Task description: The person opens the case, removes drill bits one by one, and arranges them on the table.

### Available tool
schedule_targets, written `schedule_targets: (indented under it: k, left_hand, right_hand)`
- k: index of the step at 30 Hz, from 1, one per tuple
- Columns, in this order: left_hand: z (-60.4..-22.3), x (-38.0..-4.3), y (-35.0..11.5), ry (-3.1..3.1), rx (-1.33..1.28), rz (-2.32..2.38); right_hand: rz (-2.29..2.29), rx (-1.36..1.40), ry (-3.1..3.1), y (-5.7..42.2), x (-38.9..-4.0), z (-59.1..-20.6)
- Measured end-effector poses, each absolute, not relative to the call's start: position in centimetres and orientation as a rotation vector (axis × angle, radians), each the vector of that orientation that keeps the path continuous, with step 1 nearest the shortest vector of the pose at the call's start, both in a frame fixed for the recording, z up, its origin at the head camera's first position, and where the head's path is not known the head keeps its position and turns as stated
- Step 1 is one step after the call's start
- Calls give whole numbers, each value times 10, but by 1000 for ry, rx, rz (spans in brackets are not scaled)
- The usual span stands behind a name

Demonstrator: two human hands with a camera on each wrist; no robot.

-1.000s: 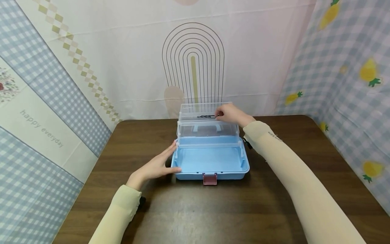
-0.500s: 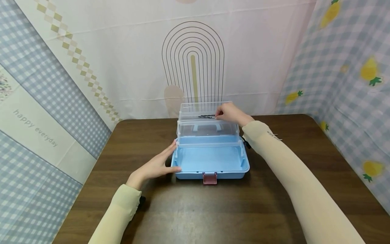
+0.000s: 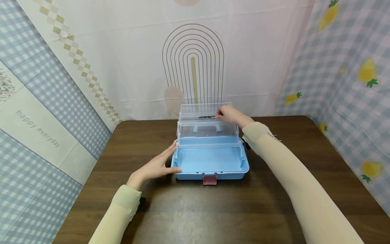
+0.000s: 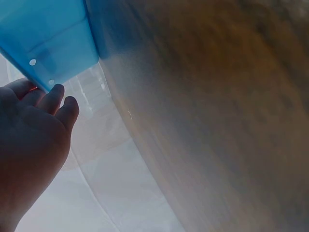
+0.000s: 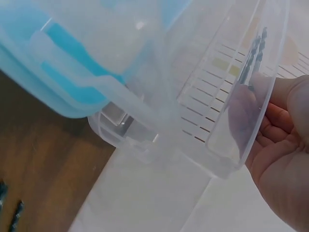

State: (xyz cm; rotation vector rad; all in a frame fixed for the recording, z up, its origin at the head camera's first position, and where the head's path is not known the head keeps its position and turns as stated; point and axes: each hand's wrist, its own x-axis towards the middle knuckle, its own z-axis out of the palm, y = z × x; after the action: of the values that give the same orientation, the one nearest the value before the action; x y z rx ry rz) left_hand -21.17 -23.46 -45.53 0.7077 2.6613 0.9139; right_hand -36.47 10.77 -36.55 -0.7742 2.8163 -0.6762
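Observation:
A light blue toolbox [image 3: 213, 159] stands unlatched on the table, its clear tiered trays raised toward the back. My left hand [image 3: 156, 166] rests at its left side, fingers stretched along the wall and thumb on the front corner. The left wrist view has those fingertips at the box's blue edge. At the uppermost clear tray [image 3: 188, 117], my right hand [image 3: 229, 113] pinches dark drill bits [image 3: 207, 117] by their right ends. Two spiral bits [image 5: 253, 55] show through the clear wall in the right wrist view, where the fingertips are partly behind the plastic.
More drill bits [image 5: 16, 215] lie on the brown table [image 3: 189, 210] to the right of the box, partly hidden by the right forearm in the head view. A pink latch [image 3: 210, 179] hangs at the box's front. Patterned cloth [image 3: 137, 61] hangs behind the table.
My right hand has shifted very slightly to the right with the drill bits, staying at the uppermost tray. The left hand and the box have kept their places.

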Motion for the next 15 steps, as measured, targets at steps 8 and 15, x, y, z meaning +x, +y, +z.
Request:
schedule_targets:
  k: [8,15]
  left_hand:
    - [-456,-211,-233,2660,692,903]
    - [-455,-211,-233,2664,688,900]
  right_hand:
    - [-1031,-681,2697,117,-365,-372]
    - [-1324,-512,2536,121,-365,-369]
